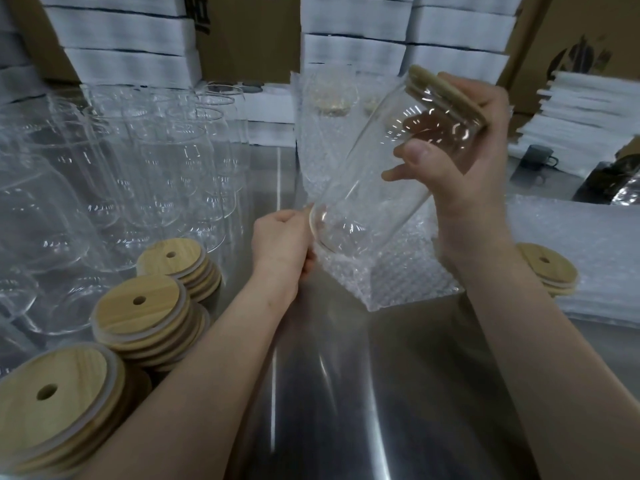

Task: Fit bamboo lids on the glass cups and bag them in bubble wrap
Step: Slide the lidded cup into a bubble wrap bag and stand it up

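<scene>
Bagging step: one glass cup [381, 174] has its bamboo lid [446, 95] seated. It is tilted base-first toward the mouth of a bubble wrap bag [388, 271]. By my reading it is at the mouth and not yet inside.
Right fingers: the right hand [464, 168], right of centre, wraps the cup's upper end. The thumb lies across the near glass and the other fingers are curled behind it next to the lid.
Left fingers: the left hand [284, 244], at centre frame, pinches the bag's edge just beside the cup's base, with the fingers curled tight. How wide the mouth is held open I cannot tell.
Done so far: wrapped cups [325, 109] with lids stand at upper centre behind the bag; their number is unclear.
Left to do: many bare cups [156, 161] crowd the left of the frame, none with a lid.
Supplies: lid stacks [142, 306] sit at lower left. A few spare lids [547, 268] lie at right on a pile of flat bags [595, 244].
Surface: the steel desk [346, 393] carries all of it.
Backdrop: white boxes [353, 46] and cardboard cartons [249, 36] run along the top of the frame.
</scene>
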Motion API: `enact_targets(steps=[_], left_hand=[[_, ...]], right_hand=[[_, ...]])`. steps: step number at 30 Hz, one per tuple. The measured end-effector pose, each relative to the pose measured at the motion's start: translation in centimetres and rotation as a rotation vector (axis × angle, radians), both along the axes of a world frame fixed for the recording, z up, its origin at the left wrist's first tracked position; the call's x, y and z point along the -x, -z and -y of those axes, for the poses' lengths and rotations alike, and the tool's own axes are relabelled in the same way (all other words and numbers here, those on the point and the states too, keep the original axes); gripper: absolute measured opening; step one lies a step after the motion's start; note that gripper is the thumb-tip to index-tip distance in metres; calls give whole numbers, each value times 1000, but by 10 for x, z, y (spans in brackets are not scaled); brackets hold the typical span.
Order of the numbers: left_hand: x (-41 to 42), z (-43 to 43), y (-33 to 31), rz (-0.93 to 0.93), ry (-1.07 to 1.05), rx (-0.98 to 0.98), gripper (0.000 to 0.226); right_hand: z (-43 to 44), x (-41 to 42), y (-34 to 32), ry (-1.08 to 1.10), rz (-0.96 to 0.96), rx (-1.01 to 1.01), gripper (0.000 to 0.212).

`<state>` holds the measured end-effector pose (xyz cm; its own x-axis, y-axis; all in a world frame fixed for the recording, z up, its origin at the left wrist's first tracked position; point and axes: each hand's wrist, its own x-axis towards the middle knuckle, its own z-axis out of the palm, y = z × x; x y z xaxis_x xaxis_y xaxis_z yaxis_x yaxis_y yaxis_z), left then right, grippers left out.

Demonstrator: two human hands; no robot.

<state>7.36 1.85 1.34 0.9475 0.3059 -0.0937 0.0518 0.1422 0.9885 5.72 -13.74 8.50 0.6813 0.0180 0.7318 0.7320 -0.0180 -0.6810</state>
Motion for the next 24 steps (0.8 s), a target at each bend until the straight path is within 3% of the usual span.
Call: enact_targets(steps=[6, 12, 24], left_hand=[[-1, -1, -1, 51, 13, 0, 56], [0, -1, -3, 148, -42, -54, 32], [4, -2, -9, 217, 13, 51, 28]], right_hand=[[3, -3, 2, -66, -34, 49, 51], [1, -3, 2, -118, -67, -3, 50], [4, -3, 8, 186, 44, 49, 62]])
